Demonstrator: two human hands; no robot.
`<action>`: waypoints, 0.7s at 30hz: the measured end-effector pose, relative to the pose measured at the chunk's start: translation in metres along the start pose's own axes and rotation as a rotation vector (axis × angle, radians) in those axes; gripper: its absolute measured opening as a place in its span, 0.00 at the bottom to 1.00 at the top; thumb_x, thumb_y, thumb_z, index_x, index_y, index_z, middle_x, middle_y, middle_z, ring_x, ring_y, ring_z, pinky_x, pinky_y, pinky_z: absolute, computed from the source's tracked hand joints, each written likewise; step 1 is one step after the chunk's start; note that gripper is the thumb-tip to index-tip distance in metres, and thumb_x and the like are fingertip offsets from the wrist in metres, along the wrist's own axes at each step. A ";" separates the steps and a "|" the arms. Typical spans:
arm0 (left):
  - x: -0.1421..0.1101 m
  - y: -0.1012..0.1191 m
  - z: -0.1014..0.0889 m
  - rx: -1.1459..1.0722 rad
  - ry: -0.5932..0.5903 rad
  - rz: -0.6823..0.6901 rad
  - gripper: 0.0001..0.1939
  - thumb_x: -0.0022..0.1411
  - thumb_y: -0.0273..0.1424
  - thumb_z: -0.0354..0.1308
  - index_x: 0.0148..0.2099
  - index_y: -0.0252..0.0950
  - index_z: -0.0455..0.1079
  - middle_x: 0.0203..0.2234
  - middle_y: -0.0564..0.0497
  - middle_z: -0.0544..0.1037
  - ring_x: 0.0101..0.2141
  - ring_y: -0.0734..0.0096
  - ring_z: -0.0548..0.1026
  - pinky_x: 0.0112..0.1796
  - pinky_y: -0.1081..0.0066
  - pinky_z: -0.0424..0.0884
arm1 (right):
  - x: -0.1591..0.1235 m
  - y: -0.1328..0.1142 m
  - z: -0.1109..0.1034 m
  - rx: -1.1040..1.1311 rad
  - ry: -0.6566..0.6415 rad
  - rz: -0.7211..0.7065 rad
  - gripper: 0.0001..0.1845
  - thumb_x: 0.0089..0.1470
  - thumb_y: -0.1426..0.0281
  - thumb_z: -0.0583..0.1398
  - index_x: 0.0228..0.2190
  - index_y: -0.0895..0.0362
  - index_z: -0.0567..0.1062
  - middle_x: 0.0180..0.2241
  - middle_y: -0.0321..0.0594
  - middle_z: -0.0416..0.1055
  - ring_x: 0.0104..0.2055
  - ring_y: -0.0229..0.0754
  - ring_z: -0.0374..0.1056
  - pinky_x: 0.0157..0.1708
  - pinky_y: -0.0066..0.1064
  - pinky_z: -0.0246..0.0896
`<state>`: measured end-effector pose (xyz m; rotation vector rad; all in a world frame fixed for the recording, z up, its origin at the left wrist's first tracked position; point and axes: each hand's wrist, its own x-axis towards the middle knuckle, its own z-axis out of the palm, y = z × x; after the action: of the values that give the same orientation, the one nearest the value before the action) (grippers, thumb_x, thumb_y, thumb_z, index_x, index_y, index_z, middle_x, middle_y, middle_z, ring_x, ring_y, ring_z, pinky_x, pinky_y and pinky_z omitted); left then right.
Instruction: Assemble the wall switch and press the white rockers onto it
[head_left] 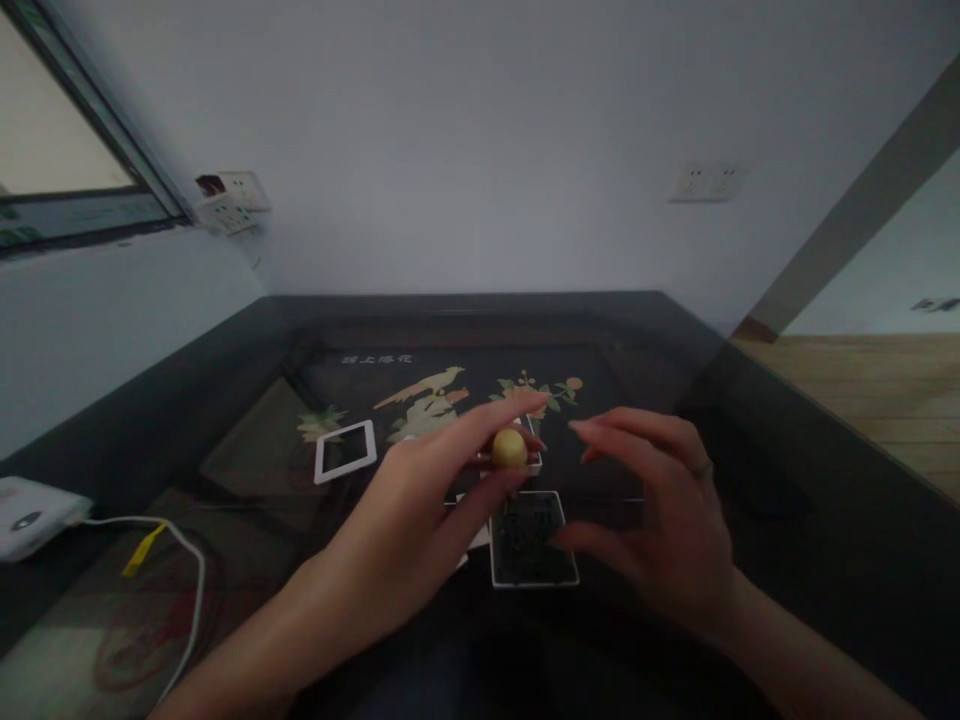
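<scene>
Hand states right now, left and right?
Left hand: closed on a round yellowish thing, between thumb and fingers.
Right hand: open, fingers curved, nothing seen in its grip; thumb by the square dark-centred piece.

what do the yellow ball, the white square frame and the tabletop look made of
The yellow ball in the left hand: smooth, faintly shiny, perhaps plastic or painted wood. The white square frame: probably molded plastic, given its even white color and rounded corners. The tabletop: dark and glossy with blurry reflections, so glass or lacquer; I can't tell which.
</scene>
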<state>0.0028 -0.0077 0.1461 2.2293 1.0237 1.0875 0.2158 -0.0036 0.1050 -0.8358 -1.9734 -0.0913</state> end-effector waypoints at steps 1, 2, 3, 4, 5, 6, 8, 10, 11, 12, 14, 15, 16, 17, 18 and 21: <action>0.003 -0.003 -0.003 0.013 0.014 0.000 0.18 0.67 0.28 0.55 0.58 0.44 0.67 0.46 0.52 0.79 0.41 0.69 0.79 0.45 0.72 0.76 | -0.008 0.008 0.005 0.052 -0.016 0.060 0.28 0.56 0.57 0.62 0.56 0.47 0.64 0.46 0.43 0.64 0.47 0.48 0.67 0.45 0.42 0.70; 0.005 -0.005 -0.005 0.021 0.025 -0.001 0.16 0.67 0.28 0.54 0.56 0.43 0.69 0.45 0.52 0.80 0.40 0.69 0.79 0.44 0.72 0.76 | -0.017 0.017 0.010 0.119 -0.054 0.117 0.27 0.56 0.59 0.62 0.56 0.46 0.63 0.47 0.42 0.64 0.46 0.47 0.67 0.43 0.40 0.71; 0.007 -0.008 -0.007 0.021 0.029 -0.006 0.14 0.67 0.28 0.54 0.53 0.42 0.71 0.44 0.52 0.79 0.40 0.70 0.79 0.42 0.73 0.77 | -0.028 0.026 0.015 0.198 -0.109 0.186 0.28 0.56 0.60 0.63 0.56 0.45 0.63 0.49 0.43 0.63 0.47 0.47 0.67 0.43 0.40 0.71; 0.009 -0.010 -0.008 0.018 0.029 -0.015 0.13 0.67 0.29 0.54 0.52 0.42 0.71 0.44 0.52 0.79 0.40 0.70 0.79 0.41 0.74 0.77 | -0.039 0.034 0.020 0.271 -0.177 0.257 0.30 0.54 0.59 0.64 0.56 0.45 0.63 0.52 0.43 0.62 0.51 0.48 0.66 0.45 0.42 0.71; 0.010 -0.013 -0.009 0.015 0.025 -0.026 0.12 0.67 0.28 0.54 0.51 0.42 0.72 0.44 0.52 0.79 0.40 0.70 0.79 0.39 0.75 0.77 | -0.049 0.041 0.024 0.325 -0.258 0.319 0.32 0.52 0.58 0.65 0.57 0.45 0.62 0.54 0.44 0.61 0.55 0.50 0.62 0.49 0.44 0.69; 0.012 -0.015 -0.009 0.017 0.016 -0.041 0.11 0.66 0.28 0.54 0.50 0.41 0.72 0.43 0.52 0.79 0.40 0.71 0.79 0.37 0.77 0.77 | -0.057 0.047 0.027 0.366 -0.339 0.385 0.36 0.51 0.58 0.66 0.58 0.45 0.60 0.56 0.44 0.59 0.59 0.51 0.59 0.54 0.48 0.65; 0.014 -0.020 -0.007 0.034 -0.002 -0.067 0.09 0.66 0.28 0.55 0.47 0.40 0.72 0.40 0.53 0.79 0.38 0.71 0.79 0.34 0.78 0.76 | -0.069 0.052 0.030 0.422 -0.471 0.468 0.44 0.46 0.58 0.69 0.60 0.46 0.56 0.60 0.46 0.55 0.64 0.53 0.53 0.61 0.51 0.55; 0.015 -0.023 -0.005 0.048 -0.016 -0.098 0.07 0.65 0.28 0.55 0.45 0.39 0.72 0.37 0.53 0.79 0.35 0.72 0.79 0.33 0.78 0.76 | -0.073 0.052 0.029 0.462 -0.570 0.512 0.51 0.42 0.58 0.71 0.61 0.47 0.53 0.62 0.47 0.52 0.66 0.53 0.49 0.64 0.51 0.48; 0.016 -0.024 -0.003 0.048 -0.023 -0.113 0.06 0.64 0.28 0.56 0.44 0.39 0.72 0.36 0.53 0.79 0.34 0.72 0.79 0.32 0.78 0.75 | -0.073 0.051 0.028 0.480 -0.612 0.523 0.53 0.40 0.58 0.72 0.62 0.48 0.53 0.62 0.48 0.50 0.66 0.53 0.48 0.64 0.51 0.47; 0.016 -0.025 -0.001 0.045 -0.030 -0.128 0.06 0.64 0.28 0.56 0.43 0.38 0.71 0.35 0.53 0.79 0.33 0.72 0.78 0.32 0.77 0.75 | -0.072 0.049 0.028 0.496 -0.648 0.530 0.55 0.38 0.58 0.73 0.62 0.48 0.52 0.63 0.48 0.50 0.66 0.54 0.48 0.64 0.51 0.46; 0.017 -0.025 0.002 0.042 -0.043 -0.147 0.06 0.64 0.28 0.56 0.43 0.38 0.71 0.35 0.53 0.79 0.32 0.73 0.78 0.30 0.78 0.74 | -0.071 0.045 0.028 0.520 -0.710 0.534 0.58 0.36 0.58 0.74 0.62 0.49 0.51 0.63 0.50 0.48 0.66 0.55 0.48 0.64 0.52 0.45; 0.017 -0.024 0.003 0.041 -0.046 -0.147 0.06 0.64 0.28 0.56 0.43 0.38 0.71 0.35 0.54 0.78 0.32 0.73 0.78 0.30 0.79 0.74 | -0.071 0.043 0.029 0.523 -0.732 0.536 0.58 0.36 0.59 0.74 0.62 0.49 0.51 0.64 0.50 0.47 0.66 0.55 0.48 0.64 0.53 0.45; 0.017 -0.024 0.004 0.041 -0.048 -0.147 0.05 0.64 0.28 0.56 0.43 0.39 0.71 0.34 0.54 0.78 0.32 0.74 0.78 0.29 0.79 0.73 | -0.072 0.041 0.030 0.521 -0.745 0.537 0.57 0.36 0.61 0.74 0.62 0.50 0.51 0.64 0.51 0.47 0.66 0.56 0.48 0.64 0.53 0.45; 0.017 -0.024 0.005 0.041 -0.046 -0.149 0.05 0.64 0.28 0.56 0.43 0.38 0.71 0.34 0.54 0.78 0.32 0.74 0.77 0.29 0.80 0.73 | -0.073 0.040 0.032 0.517 -0.752 0.540 0.56 0.37 0.63 0.74 0.62 0.50 0.52 0.63 0.51 0.48 0.66 0.56 0.49 0.64 0.53 0.46; 0.017 -0.023 0.005 0.042 -0.044 -0.154 0.05 0.64 0.28 0.55 0.43 0.38 0.70 0.34 0.53 0.78 0.32 0.74 0.77 0.29 0.80 0.73 | -0.074 0.039 0.033 0.512 -0.754 0.543 0.53 0.39 0.66 0.73 0.61 0.50 0.53 0.63 0.50 0.49 0.66 0.55 0.49 0.64 0.53 0.46; 0.018 -0.023 0.006 0.057 -0.040 -0.173 0.05 0.64 0.28 0.55 0.43 0.37 0.70 0.34 0.53 0.78 0.31 0.74 0.77 0.28 0.79 0.72 | -0.077 0.038 0.036 0.498 -0.746 0.538 0.48 0.41 0.74 0.70 0.60 0.51 0.55 0.61 0.50 0.52 0.64 0.53 0.52 0.63 0.52 0.49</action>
<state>0.0048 0.0199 0.1357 2.1511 1.2191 0.9461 0.2348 -0.0006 0.0141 -1.1179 -2.1922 1.1208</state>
